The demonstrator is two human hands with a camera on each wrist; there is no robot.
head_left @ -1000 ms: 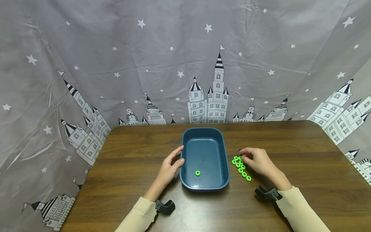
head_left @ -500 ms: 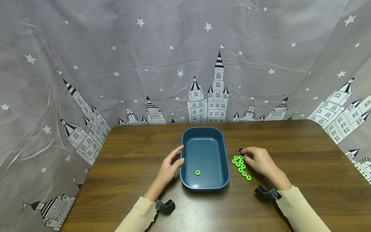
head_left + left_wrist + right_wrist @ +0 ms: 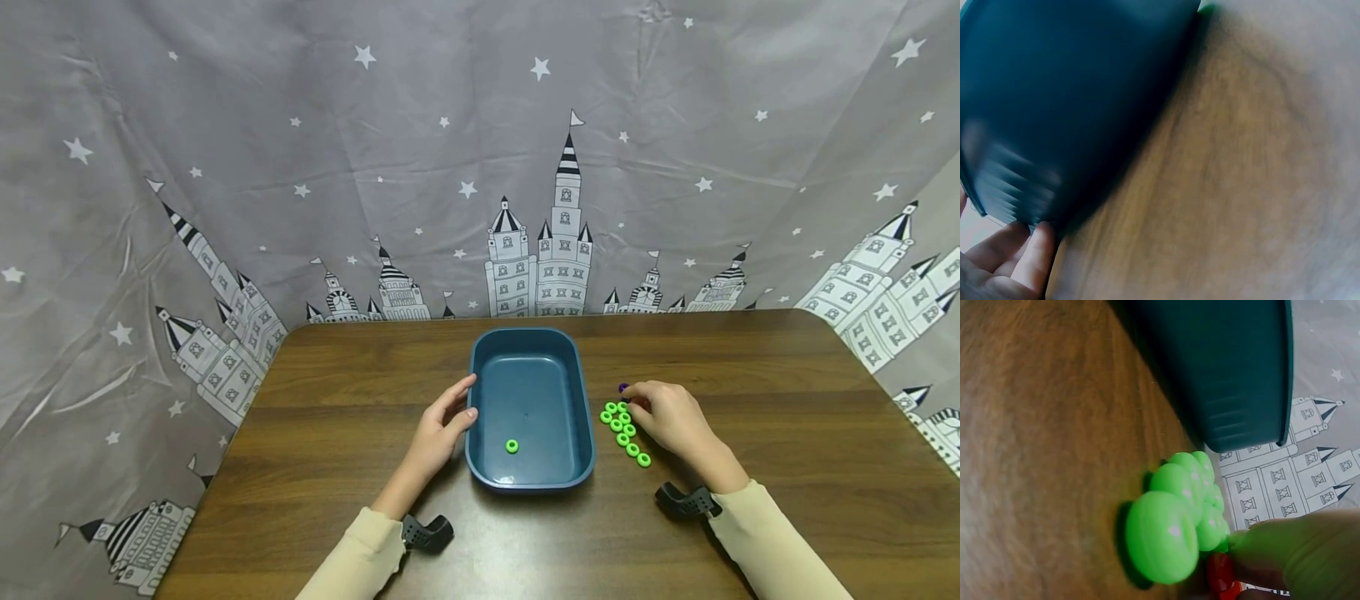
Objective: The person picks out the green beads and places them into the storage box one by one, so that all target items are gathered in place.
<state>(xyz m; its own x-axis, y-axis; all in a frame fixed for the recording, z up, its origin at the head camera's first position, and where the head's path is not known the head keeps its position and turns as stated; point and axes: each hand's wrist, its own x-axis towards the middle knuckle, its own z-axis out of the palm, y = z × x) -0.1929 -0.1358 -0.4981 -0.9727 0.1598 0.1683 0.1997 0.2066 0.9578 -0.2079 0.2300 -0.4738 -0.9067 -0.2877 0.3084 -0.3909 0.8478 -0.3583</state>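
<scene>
A blue tray (image 3: 528, 408) stands mid-table, with one green ring (image 3: 512, 447) on its floor. My left hand (image 3: 437, 429) rests against the tray's left side, its fingertips (image 3: 1038, 247) touching the outer wall. Right of the tray lies a cluster of several green rings (image 3: 622, 439), seen close up in the right wrist view. My right hand (image 3: 670, 414) is at the far end of that cluster, thumb and fingers bent down beside a purple ring (image 3: 623, 387). The right wrist view shows a red, shiny piece (image 3: 1220, 572) by the fingertips; whether they pinch it is hidden.
The brown wooden table (image 3: 345, 367) spreads to both sides of the tray. A grey curtain (image 3: 420, 167) with castles and stars hangs behind its back edge. Black bands (image 3: 427, 534) with cameras sit on both wrists.
My right hand has shifted slightly right, so more of the purple ring shows. The left hand, the tray and the ring inside have stayed in place.
</scene>
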